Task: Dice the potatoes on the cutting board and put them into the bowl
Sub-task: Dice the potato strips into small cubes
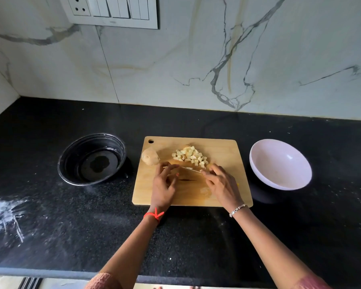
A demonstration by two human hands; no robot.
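A wooden cutting board (223, 184) lies in the middle of the black counter. A heap of diced potato (189, 156) sits at its far centre, and a whole unpeeled potato (150, 156) rests at its far left edge. My right hand (219, 182) grips a knife whose thin blade (191, 169) points left, just above the board. My left hand (165, 182) hovers beside the blade tip with curled fingers; whether it pinches a potato piece is hidden. A white bowl (279, 163) stands to the right of the board, and looks empty.
A black round container (92, 158) stands left of the board. White powder smears (6, 211) mark the counter at the near left. The marble wall rises behind, with a switch panel (111, 11) at the top left. The counter's front edge runs along the bottom.
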